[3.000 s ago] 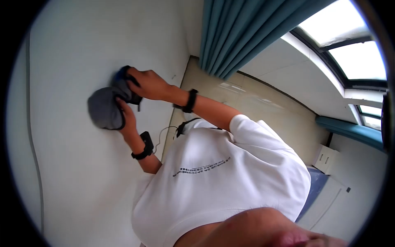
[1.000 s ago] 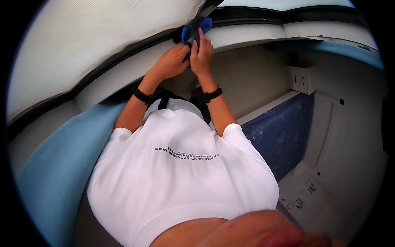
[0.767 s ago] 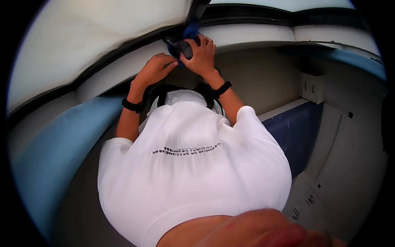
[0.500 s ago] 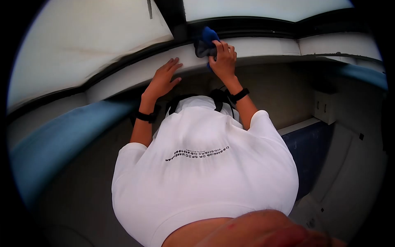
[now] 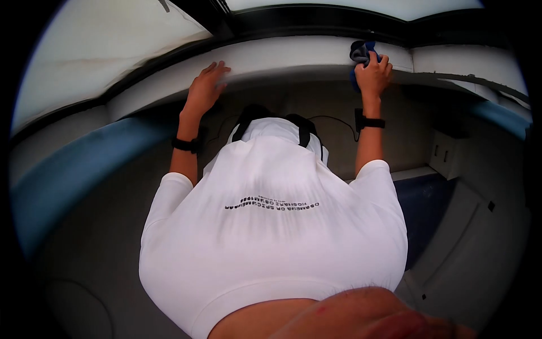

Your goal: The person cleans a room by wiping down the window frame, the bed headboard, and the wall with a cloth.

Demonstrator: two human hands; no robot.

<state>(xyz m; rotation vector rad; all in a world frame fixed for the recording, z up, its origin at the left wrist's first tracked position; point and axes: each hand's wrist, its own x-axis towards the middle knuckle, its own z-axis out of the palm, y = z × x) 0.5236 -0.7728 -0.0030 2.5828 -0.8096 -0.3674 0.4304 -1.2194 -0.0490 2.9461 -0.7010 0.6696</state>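
A crumpled blue and dark grey cloth (image 5: pixel 360 52) is bunched under the fingers of my right hand (image 5: pixel 374 76). That hand presses it onto the white window sill (image 5: pixel 288 53), toward the sill's right part, and a blue end hangs over the front edge. Farther left, my left hand (image 5: pixel 205 87) rests on the sill's front edge with its fingers stretched out, holding nothing. Each wrist wears a black band.
Behind the sill runs a dark window frame (image 5: pixel 271 22) with pale panes. Blue fabric (image 5: pixel 84 161) stretches along the left side. At the right are a small white cabinet (image 5: pixel 445 151) and a dark blue panel (image 5: pixel 420 212). A thin cable (image 5: pixel 339 120) lies below the sill.
My right hand has slid the cloth to the right along the sill, away from the window post. My left hand has shifted slightly left and stays at the sill.
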